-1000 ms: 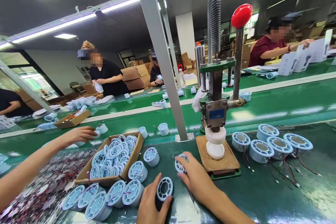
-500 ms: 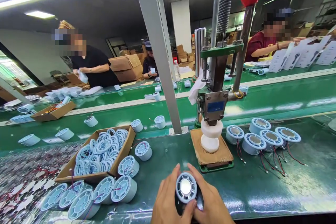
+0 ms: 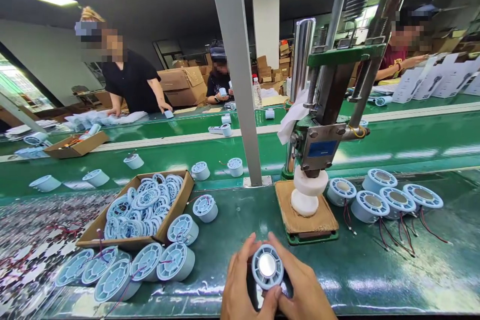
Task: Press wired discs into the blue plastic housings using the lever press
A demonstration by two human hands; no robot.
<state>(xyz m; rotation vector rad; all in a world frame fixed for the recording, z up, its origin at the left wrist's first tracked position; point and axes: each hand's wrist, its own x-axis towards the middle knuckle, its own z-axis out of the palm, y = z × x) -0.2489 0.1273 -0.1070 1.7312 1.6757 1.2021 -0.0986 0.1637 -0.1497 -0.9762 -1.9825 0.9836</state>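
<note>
Between my two hands, near the table's front edge, is a light blue round housing [image 3: 267, 266] with a shiny silver disc in its middle. My left hand [image 3: 242, 280] curves round its left side. On the right side, my right hand [image 3: 300, 280] holds it with fingers and thumb. Just beyond stands a hand press [image 3: 323, 145] with white round blocks [image 3: 305, 202] over a cardboard-covered base [image 3: 283, 210]. Several housings with silver discs [image 3: 370, 202] and trailing red and black wires sit right of the press.
A cardboard box [image 3: 183, 200] of blue rings stands at the left, with several wired housings [image 3: 176, 261] beside it. A grey post [image 3: 240, 85] rises behind. Beyond the green belt [image 3: 412, 145], people [image 3: 131, 80] work across the line.
The view has shifted, so the press appears farther right and more tilted. My hands still hold the housing. The person at the far left now reaches down to a blue part on the far table.
</note>
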